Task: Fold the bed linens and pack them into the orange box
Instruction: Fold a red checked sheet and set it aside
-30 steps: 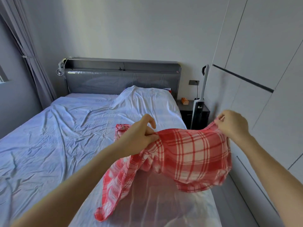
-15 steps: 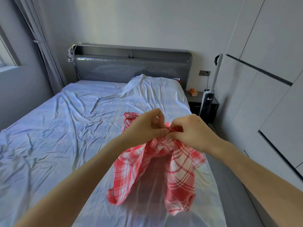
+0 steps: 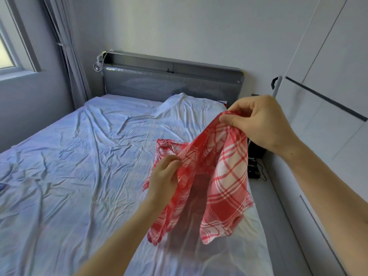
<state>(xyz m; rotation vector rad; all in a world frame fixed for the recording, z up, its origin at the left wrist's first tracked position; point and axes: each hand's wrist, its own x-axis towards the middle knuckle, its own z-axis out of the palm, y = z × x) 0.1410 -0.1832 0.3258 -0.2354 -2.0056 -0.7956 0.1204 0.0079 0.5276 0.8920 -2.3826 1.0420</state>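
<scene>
1. Over the wrinkled pale sheet (image 3: 79,176), the right hand (image 3: 260,124) pinches the gathered corners of a red plaid cloth (image 3: 227,176), held high.
2. Lower down, the left hand (image 3: 163,180) grips a hanging edge between thumb and fingers.
3. Thin and limp, the cloth looks light but prone to sag; its corners and edges seem the surest holds.
4. It hangs clear above the bed; no orange box is in view.

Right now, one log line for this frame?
left-hand grip: pinches red plaid cloth, low | right-hand grip: pinches its top, raised | cloth: hangs over bed | orange box: not in view
</scene>
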